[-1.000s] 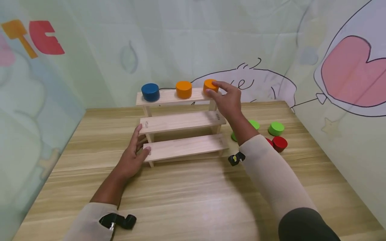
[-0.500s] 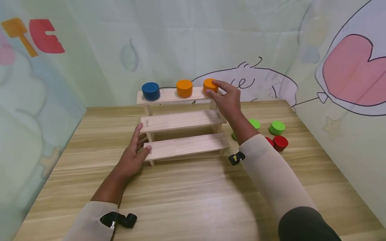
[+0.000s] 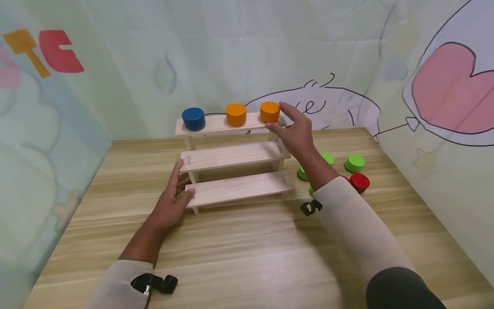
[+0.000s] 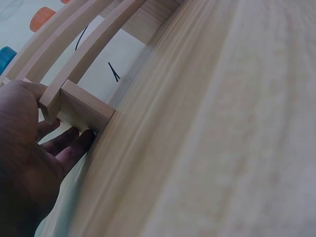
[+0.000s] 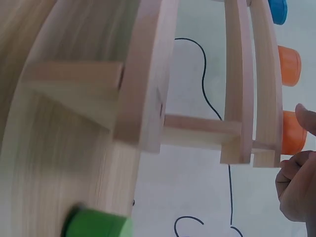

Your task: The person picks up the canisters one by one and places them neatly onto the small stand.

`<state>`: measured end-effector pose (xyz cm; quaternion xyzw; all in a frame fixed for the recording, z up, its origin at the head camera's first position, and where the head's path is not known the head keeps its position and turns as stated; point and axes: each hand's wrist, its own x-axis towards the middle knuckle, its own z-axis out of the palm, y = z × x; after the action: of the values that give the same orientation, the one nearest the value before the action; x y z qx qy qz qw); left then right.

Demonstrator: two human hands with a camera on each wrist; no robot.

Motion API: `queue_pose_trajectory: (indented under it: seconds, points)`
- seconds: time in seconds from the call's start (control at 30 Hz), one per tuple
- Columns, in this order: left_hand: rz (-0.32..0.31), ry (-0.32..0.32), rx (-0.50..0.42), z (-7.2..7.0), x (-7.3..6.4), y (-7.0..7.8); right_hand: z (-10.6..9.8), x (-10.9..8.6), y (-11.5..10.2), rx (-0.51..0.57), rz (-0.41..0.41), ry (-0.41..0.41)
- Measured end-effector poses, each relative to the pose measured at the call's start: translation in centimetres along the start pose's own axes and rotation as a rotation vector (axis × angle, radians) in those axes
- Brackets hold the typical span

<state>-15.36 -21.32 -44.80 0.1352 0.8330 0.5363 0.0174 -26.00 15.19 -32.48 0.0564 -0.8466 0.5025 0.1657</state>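
Observation:
A three-step wooden rack point(image 3: 235, 156) stands on the table. On its top step sit a blue cylinder point(image 3: 194, 119), a middle orange cylinder point(image 3: 236, 115) and a right-hand orange cylinder point(image 3: 269, 112). My left hand point(image 3: 170, 206) grips the rack's left end, thumb on the lowest step; in the left wrist view its fingers point(image 4: 74, 148) curl against the end support. My right hand point(image 3: 299, 134) is beside the right-hand orange cylinder, its thumb and index finger spread apart and no longer around it. The lower two steps bear nothing.
Several green cylinders point(image 3: 354, 163) and red cylinders point(image 3: 360, 183) lie on the wooden table point(image 3: 247, 253) right of the rack, some partly hidden by the right forearm. A printed cloth point(image 3: 216, 56) hangs behind and at both sides.
My right hand has let go of the right-hand orange cylinder and drawn slightly right, its fingers parting. The cylinder stays on the top step. My left hand keeps its hold on the rack.

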Motion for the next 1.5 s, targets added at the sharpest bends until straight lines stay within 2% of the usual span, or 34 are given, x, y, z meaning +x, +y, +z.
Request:
queue_pose_trajectory:
  seconds: [0.13, 0.33, 0.53, 0.73, 0.9, 1.07, 1.2, 1.4, 1.5]
  points:
    - [-0.005, -0.002, -0.004, 0.1, 0.0, 0.0, -1.5, -0.9, 0.2, -0.024, -0.025, -0.004]
    - [-0.018, 0.001, 0.002, 0.1, -0.2, 0.1, -3.2, -2.7, 0.0, -0.034, 0.009, -0.019]
    - [-0.011, 0.009, -0.001, 0.1, -0.2, 0.1, -4.2, -4.5, 0.4, 0.040, 0.026, -0.065]
    - [-0.004, 0.012, -0.013, 0.2, -0.2, -0.1, -6.0, -6.5, 1.8, 0.103, -0.037, -0.089]
    - [0.004, 0.013, -0.007, 0.2, -0.2, -0.2, -8.3, -8.3, 3.8, 0.146, -0.084, -0.160]
    - [-0.004, 0.013, -0.006, 0.2, -0.1, -0.2, -10.9, -10.0, 5.9, 0.215, -0.065, -0.230]
    - [-0.008, 0.011, -0.005, 0.3, -0.1, -0.4, -12.8, -11.0, 7.3, 0.189, -0.044, -0.204]
    - [-0.003, 0.011, 0.007, 0.1, -0.1, -0.4, -14.7, -11.8, 8.7, 0.293, 0.049, -0.151]
    - [-0.003, 0.007, 0.011, 0.0, -0.1, -0.3, -15.3, -11.9, 9.2, 0.315, 0.061, -0.138]
